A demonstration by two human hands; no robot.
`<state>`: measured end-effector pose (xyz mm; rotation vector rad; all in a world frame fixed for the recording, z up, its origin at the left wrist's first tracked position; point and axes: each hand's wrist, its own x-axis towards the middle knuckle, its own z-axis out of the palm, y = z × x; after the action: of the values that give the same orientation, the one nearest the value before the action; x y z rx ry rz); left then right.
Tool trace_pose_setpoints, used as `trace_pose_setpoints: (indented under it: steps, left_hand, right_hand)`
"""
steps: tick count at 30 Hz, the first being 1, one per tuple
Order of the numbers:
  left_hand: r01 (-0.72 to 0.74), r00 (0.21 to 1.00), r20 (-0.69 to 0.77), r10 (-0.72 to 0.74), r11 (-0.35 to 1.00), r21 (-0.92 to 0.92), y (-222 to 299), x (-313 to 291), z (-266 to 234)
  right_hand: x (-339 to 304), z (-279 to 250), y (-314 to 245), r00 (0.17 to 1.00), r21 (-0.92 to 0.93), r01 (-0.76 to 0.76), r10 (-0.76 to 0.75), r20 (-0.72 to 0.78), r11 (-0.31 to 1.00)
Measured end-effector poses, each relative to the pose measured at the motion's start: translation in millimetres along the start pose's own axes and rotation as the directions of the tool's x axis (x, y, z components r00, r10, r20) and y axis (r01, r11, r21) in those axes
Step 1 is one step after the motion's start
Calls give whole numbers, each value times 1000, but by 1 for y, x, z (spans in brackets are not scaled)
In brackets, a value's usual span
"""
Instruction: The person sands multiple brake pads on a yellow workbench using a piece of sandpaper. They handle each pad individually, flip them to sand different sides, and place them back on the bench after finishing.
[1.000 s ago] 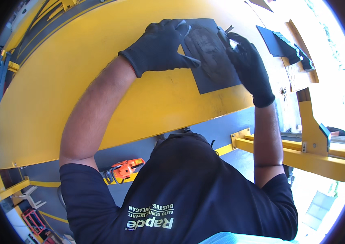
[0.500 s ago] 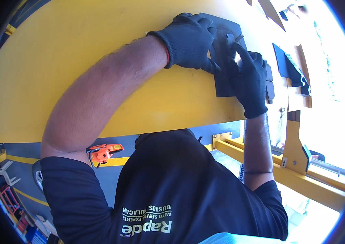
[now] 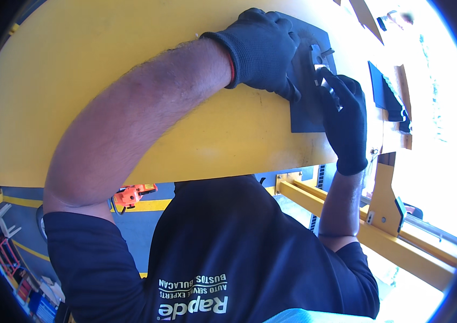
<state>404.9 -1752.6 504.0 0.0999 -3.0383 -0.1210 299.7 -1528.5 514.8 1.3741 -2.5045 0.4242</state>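
My left hand (image 3: 265,54), in a black knit glove, lies across a dark flat plate (image 3: 306,118) on the yellow surface. Its thumb stretches apart from the other fingers and presses on the plate, while the fingertips rest near the far edge. On the plate's right part sits a small grey metal fitting (image 3: 315,54) with a short peg (image 3: 327,53). My right hand (image 3: 346,116), gloved the same way, is bent at the near end of this fitting. Its index finger and thumb close around a small bright piece that I cannot make out.
The curved yellow surface (image 3: 185,129) spreads under both hands. Yellow metal beams (image 3: 400,245) run at the lower right, beside a dark panel (image 3: 381,89). An orange tool (image 3: 127,198) lies below on the grey floor, left of my body. Shelved items stand at the far left.
My right hand has moved toward me along the fitting, uncovering more of it and the peg. My left hand keeps its place on the plate. The whole view has shifted slightly.
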Motion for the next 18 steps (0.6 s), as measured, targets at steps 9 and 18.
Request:
trace_pose_setpoints:
  steps: [9, 18]
  left_hand:
    - [-113, 982, -164, 94, 987, -112, -5, -8, -8]
    - [-306, 945, -231, 233, 879, -365, -12, -14, -25]
  right_hand:
    - [45, 20, 2, 997, 65, 64, -67, 46, 996]
    - [41, 14, 34, 954, 95, 298, -299, -8, 950]
